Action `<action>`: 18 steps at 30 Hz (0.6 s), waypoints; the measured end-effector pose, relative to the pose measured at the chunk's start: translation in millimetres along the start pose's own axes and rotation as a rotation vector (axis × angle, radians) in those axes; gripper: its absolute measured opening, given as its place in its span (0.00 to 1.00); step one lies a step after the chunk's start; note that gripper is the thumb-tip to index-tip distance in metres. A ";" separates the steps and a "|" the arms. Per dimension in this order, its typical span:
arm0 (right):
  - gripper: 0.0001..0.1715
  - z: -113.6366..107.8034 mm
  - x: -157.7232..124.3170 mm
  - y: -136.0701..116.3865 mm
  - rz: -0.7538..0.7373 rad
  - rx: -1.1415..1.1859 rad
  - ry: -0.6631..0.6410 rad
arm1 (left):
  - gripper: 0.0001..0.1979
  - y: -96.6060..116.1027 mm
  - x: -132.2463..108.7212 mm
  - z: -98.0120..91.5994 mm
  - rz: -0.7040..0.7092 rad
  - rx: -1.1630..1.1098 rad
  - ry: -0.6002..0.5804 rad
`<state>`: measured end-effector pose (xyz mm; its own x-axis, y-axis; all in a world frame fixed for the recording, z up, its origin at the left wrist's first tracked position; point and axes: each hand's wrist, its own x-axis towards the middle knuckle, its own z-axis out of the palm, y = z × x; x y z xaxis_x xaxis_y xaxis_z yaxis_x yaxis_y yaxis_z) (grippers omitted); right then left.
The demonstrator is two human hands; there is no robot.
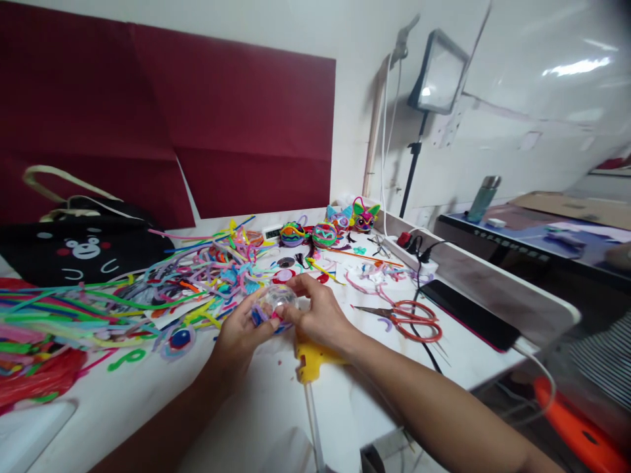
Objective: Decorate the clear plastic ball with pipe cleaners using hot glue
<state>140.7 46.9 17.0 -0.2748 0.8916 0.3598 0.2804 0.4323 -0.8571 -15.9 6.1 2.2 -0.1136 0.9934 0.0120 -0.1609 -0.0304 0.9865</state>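
Between both hands sits a clear plastic ball (280, 297) with purple, blue and pink pipe cleaner pieces on its near side. My left hand (244, 328) grips it from the left, fingers curled round its lower edge. From the right, my right hand (315, 309) closes on it, thumb on the near face and fingertips over the top. A yellow hot glue gun (309, 361) lies beneath my right wrist, partly hidden by it. Right of that hand are red-handled scissors (414, 320), blades pointing left.
Heaps of coloured pipe cleaners (197, 282) cover the table's left side. Finished-looking wrapped balls (325, 234) stand at the back. A phone (468, 314) on a cable and a power strip (411, 253) lie right. A black bag (83, 243) stands far left.
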 end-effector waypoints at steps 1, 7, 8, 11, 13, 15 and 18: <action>0.21 -0.1 0.2 -0.1 0.009 0.008 0.000 | 0.46 1.0 -0.5 0.6 -0.008 0.011 0.006; 0.21 -1.5 -0.2 -3.2 0.051 0.036 -0.004 | 0.46 2.5 -0.9 2.6 -0.021 -0.016 -0.003; 0.21 -1.6 -0.3 -3.6 0.054 0.040 -0.006 | 0.46 2.0 -0.6 2.2 -0.021 -0.021 0.000; 0.21 -1.8 0.1 -3.7 0.057 0.048 -0.002 | 0.47 0.6 0.1 0.5 -0.028 0.004 0.019; 0.21 -1.7 0.6 -3.2 0.063 0.054 0.002 | 0.47 0.2 0.3 -0.3 -0.031 0.021 0.017; 0.22 -1.7 0.9 -2.4 0.071 0.060 0.001 | 0.46 -0.1 0.2 -0.4 -0.028 0.024 0.011; 0.22 -1.4 1.0 -0.7 0.074 0.074 0.000 | 0.46 -0.8 0.0 -0.1 -0.016 0.025 0.011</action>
<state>141.6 47.7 18.5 -0.2562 0.9208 0.2942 0.2317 0.3540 -0.9061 -15.9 6.1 1.4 -0.1224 0.9925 -0.0052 -0.1381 -0.0119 0.9903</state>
